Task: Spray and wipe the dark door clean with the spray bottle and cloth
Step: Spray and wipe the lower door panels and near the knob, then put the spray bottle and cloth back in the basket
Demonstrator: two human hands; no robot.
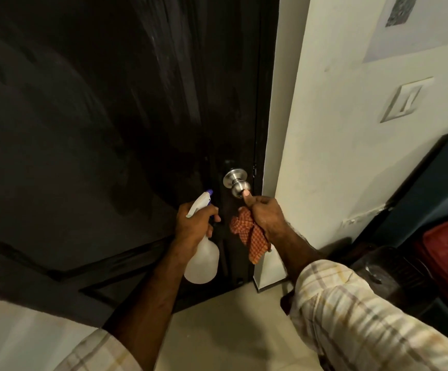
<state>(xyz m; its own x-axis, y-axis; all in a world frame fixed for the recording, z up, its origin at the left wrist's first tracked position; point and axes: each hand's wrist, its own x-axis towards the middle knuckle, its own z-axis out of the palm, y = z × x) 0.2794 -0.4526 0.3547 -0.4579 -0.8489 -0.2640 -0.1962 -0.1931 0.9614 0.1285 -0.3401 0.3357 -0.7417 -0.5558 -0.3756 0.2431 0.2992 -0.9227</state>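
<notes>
Nearest the camera, two forearms in pale plaid sleeves reach forward over a light tiled floor (217,330) toward the door. The left hand (193,226) is wrapped around the neck of the spray bottle (201,253), fingers curled at the trigger; the bottle hangs roughly upright, its translucent body below the fist and its white head with the purple nozzle tip pointing up and slightly right at the door face. The right hand (264,214) clutches the orange checked cloth (249,236), which is bunched in the curled fingers and droops below the palm, while the thumb presses against the end of the steel door knob (237,184). The knob juts out from the dark door (97,116) close to its right edge, just above and a little left of the right hand, so the cloth hand is plainly the nearer one to it; the bottle sits just beside it on the left, apart from the knob. Beyond the hands the door panel stretches up and to the left, with pale streaks and smears showing higher up, well away from both hands. Judging from this, any further wiping calls for lifting the cloth up and leftward, with the nozzle already facing the panel. To the right stands a white wall (324,129) bearing a light switch (405,100).
</notes>
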